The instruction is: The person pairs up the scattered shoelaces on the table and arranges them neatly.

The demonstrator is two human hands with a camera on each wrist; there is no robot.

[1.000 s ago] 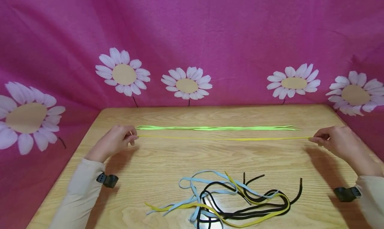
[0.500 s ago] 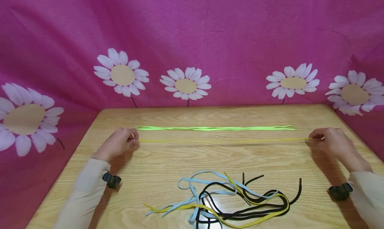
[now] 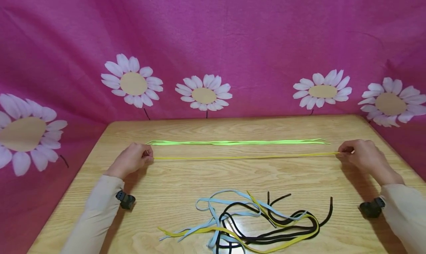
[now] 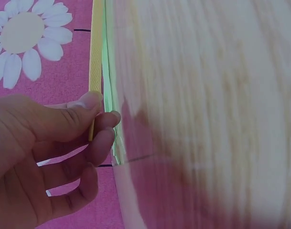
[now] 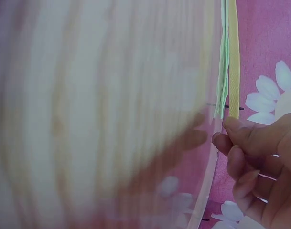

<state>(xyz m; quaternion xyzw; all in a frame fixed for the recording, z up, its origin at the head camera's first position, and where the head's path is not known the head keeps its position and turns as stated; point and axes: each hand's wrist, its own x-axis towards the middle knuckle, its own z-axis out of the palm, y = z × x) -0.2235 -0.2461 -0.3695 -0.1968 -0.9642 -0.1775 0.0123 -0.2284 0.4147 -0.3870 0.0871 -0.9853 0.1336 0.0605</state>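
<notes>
A yellow shoelace (image 3: 246, 157) is stretched nearly straight from side to side over the wooden table. At its left end my left hand (image 3: 131, 159) pinches it between thumb and forefinger; a short tip sticks out below the thumb in the left wrist view, where the yellow lace (image 4: 96, 52) shows flat and woven. My right hand (image 3: 367, 159) pinches the other end, as the right wrist view also shows with the lace (image 5: 233, 67) running up from the thumb. Just behind it, several bright green laces (image 3: 229, 143) lie in a straight bundle along the table.
Nearer the front lies a loose tangle: a light blue lace (image 3: 213, 206), black round laces (image 3: 266, 238) and another yellow lace (image 3: 293, 243). The wooden table (image 3: 179, 180) ends at the back against a pink cloth (image 3: 259, 43) printed with white flowers.
The yellow lace has come lower and a little toward the front, and is now tauter and straighter. Both hands have sunk nearer the table, the right one shifting slightly left.
</notes>
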